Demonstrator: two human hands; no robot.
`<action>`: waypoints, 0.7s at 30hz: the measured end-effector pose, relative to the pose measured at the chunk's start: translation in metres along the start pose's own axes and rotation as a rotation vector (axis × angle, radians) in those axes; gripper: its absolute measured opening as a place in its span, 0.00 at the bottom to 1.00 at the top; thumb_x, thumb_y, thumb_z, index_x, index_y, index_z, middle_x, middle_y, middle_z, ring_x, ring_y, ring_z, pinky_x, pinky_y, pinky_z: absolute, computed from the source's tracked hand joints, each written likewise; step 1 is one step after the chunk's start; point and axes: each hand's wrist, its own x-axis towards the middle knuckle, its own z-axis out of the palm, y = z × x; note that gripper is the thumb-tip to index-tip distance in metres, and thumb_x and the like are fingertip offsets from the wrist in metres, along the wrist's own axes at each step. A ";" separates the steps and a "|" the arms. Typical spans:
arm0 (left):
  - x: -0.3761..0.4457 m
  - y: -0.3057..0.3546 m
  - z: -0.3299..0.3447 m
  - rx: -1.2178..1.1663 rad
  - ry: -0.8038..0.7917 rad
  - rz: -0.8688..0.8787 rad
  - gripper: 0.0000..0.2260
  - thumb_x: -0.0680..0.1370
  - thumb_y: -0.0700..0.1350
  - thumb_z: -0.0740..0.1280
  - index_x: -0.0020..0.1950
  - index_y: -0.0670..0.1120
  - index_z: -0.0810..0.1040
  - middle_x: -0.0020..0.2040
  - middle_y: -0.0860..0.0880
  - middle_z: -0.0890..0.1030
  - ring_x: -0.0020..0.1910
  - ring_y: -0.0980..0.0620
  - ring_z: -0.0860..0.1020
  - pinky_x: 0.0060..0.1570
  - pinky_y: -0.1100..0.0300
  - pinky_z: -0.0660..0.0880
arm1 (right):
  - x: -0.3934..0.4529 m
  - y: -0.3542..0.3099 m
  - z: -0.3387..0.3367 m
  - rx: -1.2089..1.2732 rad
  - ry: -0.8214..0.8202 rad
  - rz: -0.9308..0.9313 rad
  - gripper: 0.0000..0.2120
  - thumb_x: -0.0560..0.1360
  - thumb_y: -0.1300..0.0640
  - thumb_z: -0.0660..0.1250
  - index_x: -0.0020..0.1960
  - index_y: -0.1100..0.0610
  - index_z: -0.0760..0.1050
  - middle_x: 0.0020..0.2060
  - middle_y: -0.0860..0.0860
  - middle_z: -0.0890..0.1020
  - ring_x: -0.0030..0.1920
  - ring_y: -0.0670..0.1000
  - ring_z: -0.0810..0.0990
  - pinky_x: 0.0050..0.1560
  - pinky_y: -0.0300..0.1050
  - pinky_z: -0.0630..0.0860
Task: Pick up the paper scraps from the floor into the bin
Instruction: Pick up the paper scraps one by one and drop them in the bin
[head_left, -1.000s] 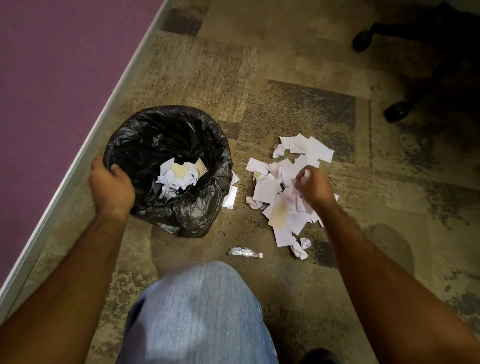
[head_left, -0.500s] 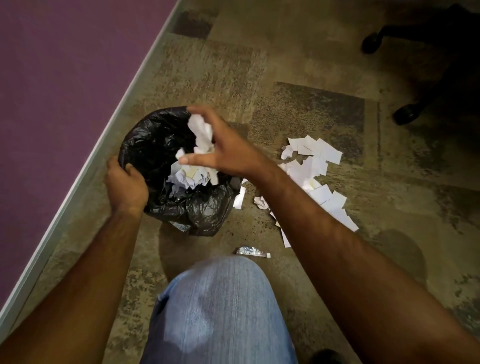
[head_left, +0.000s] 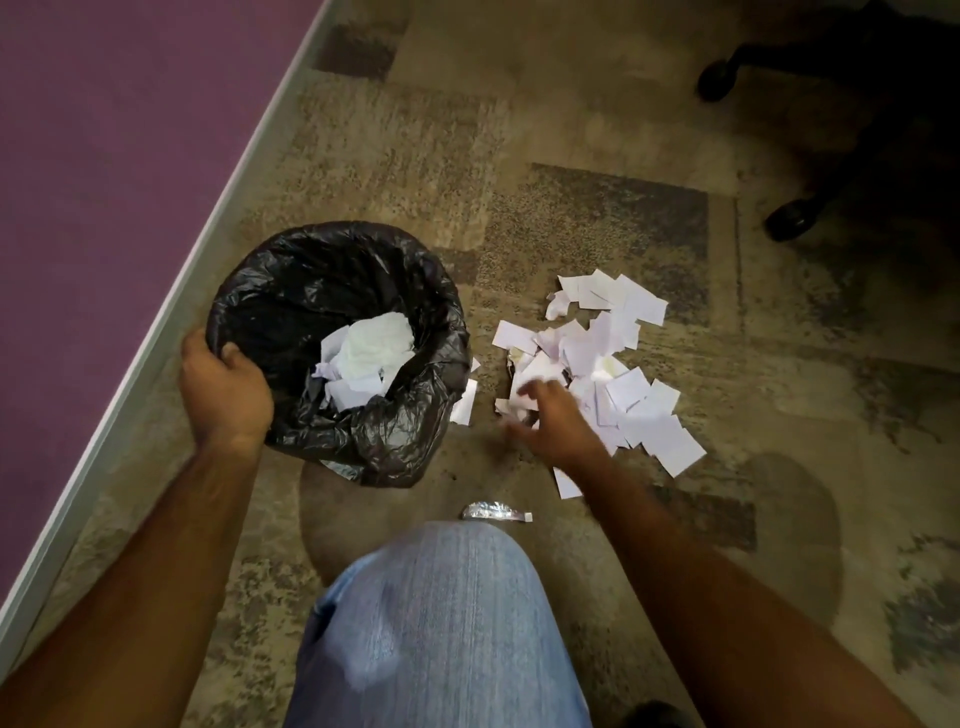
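Carpet (head_left: 571, 130): mottled tan/brown tiles, filled most of the view; darker patch far of the scrap pile.
Wall (head_left: 104, 156): purple, ran along left side w/ a pale baseboard strip at its foot.
Knee (head_left: 441, 623): light blue jeans, near centre, pointed toward the bin + pile.
Chair base (head_left: 810, 156): black, far right in shadow, two castors visible.
Bin (head_left: 291, 291): round, lined w/ black plastic bag, stood on carpet left of centre, just beside the baseboard. Held white crumpled paper + flat scraps, piled toward its right side.
Paper scraps (head_left: 623, 374): loose pile of white/pale rectangular pieces on the floor, right of the bin; spread from far (around a curled bit) to near right. One piece leaned against the bin's right side, another lay near, by the right forearm.
Left hand (head_left: 223, 395): gripped the bin's near-left rim, fingers curled over the bag edge, thumb inside.
Right hand (head_left: 550, 421): blurred, fingers spread, palm down over near-left edge of the pile; nothing seen held in it; contact w/ scraps — can't tell.
Foil wrapper (head_left: 496, 512): small, silvery, lay on carpet just far of the knee, apart from the pile.
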 end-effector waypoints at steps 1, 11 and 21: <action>0.001 -0.001 0.000 0.005 0.002 0.001 0.16 0.84 0.42 0.59 0.70 0.38 0.74 0.65 0.36 0.79 0.64 0.37 0.77 0.63 0.51 0.73 | -0.008 0.007 0.013 -0.081 -0.077 -0.021 0.27 0.74 0.40 0.73 0.68 0.50 0.72 0.62 0.52 0.75 0.60 0.54 0.75 0.60 0.53 0.77; -0.001 0.001 0.000 0.006 0.000 -0.003 0.16 0.85 0.41 0.58 0.71 0.38 0.73 0.65 0.36 0.78 0.64 0.37 0.77 0.62 0.52 0.73 | -0.043 0.027 0.090 -0.419 -0.303 -0.134 0.22 0.80 0.48 0.68 0.70 0.52 0.67 0.64 0.57 0.75 0.62 0.62 0.79 0.58 0.56 0.76; -0.001 0.001 0.000 0.007 0.003 -0.010 0.16 0.85 0.42 0.59 0.72 0.40 0.73 0.67 0.36 0.78 0.65 0.35 0.77 0.64 0.48 0.73 | -0.038 0.032 0.034 -0.114 -0.066 -0.004 0.06 0.84 0.53 0.59 0.59 0.48 0.72 0.56 0.49 0.78 0.53 0.51 0.77 0.52 0.48 0.76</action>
